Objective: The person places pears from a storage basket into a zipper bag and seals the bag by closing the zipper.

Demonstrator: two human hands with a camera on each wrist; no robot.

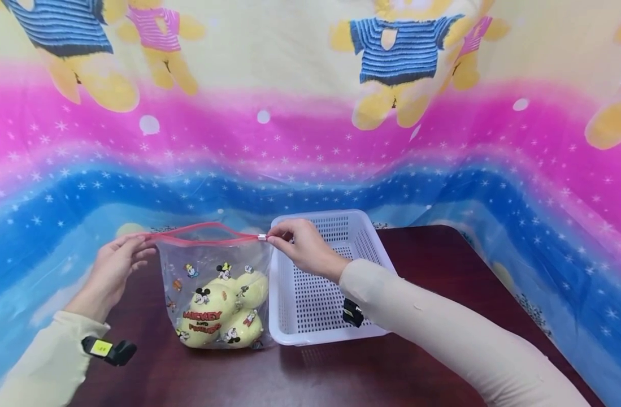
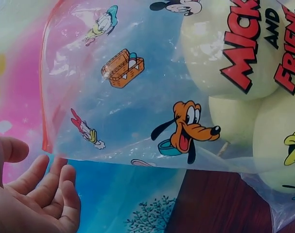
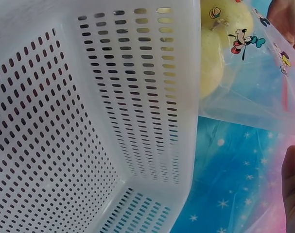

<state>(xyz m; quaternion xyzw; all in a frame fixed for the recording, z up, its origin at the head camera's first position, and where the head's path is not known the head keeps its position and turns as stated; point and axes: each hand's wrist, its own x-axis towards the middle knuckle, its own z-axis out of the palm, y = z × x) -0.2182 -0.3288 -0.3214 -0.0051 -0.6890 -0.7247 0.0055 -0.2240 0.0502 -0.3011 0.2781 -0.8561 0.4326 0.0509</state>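
A clear zip bag [image 1: 175, 265] with a red-pink top strip and cartoon prints stands on the dark table. Inside are several pale yellow-green round fruits [image 1: 218, 299]. The bag's mouth gapes in the middle. My right hand [image 1: 307, 246] pinches the white slider [image 1: 261, 237] at the strip's right end. At the opposite top corner is my left hand [image 1: 114, 268]. In the left wrist view, that hand's fingertips [image 2: 40, 165] meet the corner while the thumb stands apart from them. The right wrist view cuts off most of the right hand.
A white perforated plastic basket [image 1: 285, 333] stands right beside the bag, under my right forearm. Both sit on a dark red-brown table [image 1: 427, 271]. A printed curtain [image 1: 310, 141] with bears and snowflakes hangs behind and along the sides.
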